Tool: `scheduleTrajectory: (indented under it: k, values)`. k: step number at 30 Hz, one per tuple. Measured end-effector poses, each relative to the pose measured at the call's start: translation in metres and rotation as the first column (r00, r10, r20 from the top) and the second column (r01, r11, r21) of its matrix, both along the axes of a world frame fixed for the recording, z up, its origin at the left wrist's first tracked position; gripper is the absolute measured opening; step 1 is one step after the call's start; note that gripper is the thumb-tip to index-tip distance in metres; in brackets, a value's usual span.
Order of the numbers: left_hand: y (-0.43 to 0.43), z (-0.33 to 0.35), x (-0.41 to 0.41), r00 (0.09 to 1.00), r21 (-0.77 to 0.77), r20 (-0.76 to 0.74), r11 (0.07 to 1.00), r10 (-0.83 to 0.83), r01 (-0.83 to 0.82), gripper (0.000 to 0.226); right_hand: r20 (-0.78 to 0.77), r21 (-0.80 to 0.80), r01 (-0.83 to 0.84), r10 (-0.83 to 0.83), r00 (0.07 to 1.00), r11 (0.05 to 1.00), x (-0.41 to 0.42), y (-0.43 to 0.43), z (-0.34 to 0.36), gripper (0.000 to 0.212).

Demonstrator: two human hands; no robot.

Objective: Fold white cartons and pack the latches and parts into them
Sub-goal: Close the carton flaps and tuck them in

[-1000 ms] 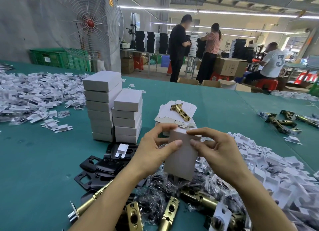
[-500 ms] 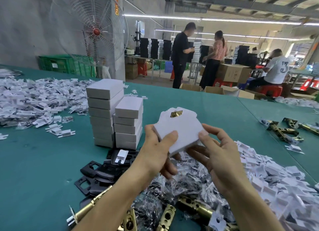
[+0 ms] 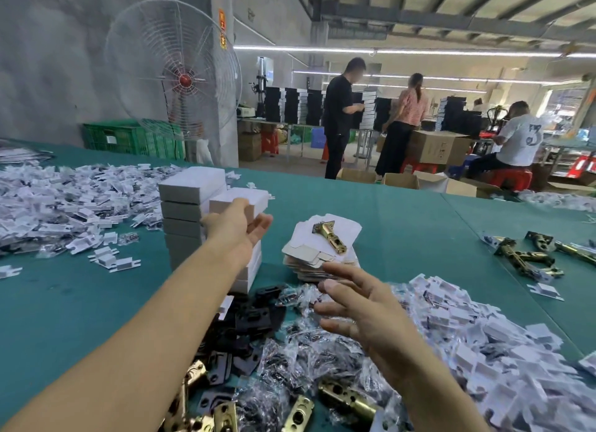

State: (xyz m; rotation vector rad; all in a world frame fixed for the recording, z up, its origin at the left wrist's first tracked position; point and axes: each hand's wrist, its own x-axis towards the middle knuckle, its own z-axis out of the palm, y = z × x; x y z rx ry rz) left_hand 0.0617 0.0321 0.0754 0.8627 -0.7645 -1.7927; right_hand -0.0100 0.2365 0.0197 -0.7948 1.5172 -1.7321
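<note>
At a green table (image 3: 80, 302), a worker's left hand (image 3: 240, 230), fingers straight, touches the top white carton (image 3: 240, 198) of the shorter of two stacks of plain, closed cartons. The right hand (image 3: 364, 312) hovers spread and empty over bagged parts (image 3: 306, 360). One brass latch (image 3: 329, 238) lies on a pile of flat carton blanks (image 3: 306, 257) (three people (image 3: 338, 118) work behind).

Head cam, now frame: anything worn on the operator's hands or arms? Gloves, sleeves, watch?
Nothing worn that shows. No gloves on the left hand or the right hand, and no watch, band or markings. The left forearm and right forearm are uncovered down to the frame edge, so no sleeve is in view. Rings: too blurred to tell.
</note>
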Motion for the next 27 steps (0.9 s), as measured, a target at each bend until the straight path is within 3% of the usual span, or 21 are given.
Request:
scheduleTrajectory:
  k: [5,12,21,27]
  values:
    - [0.001,-0.01,-0.005,0.985,0.006,-0.037,0.986,0.169,-0.169,0.046,-0.009,0.003,-0.008,0.008,1.0,1.0,-0.003,0.001,-0.002,0.02]
    - [-0.006,-0.019,-0.008,0.955,-0.029,0.025,0.955,0.295,-0.294,0.044,-0.01,0.021,-0.032,0.033,0.999,0.999,-0.003,0.0,-0.003,0.019]
    - [-0.013,-0.028,-0.006,0.955,-0.083,0.122,0.962,0.269,-0.26,0.051,-0.043,0.071,-0.035,0.038,0.998,0.997,-0.003,0.0,-0.005,0.016]
    - [-0.015,-0.032,-0.01,0.965,-0.095,0.097,0.967,0.245,-0.236,0.037,-0.095,0.103,-0.028,0.038,0.995,0.994,-0.002,0.003,-0.003,0.015]
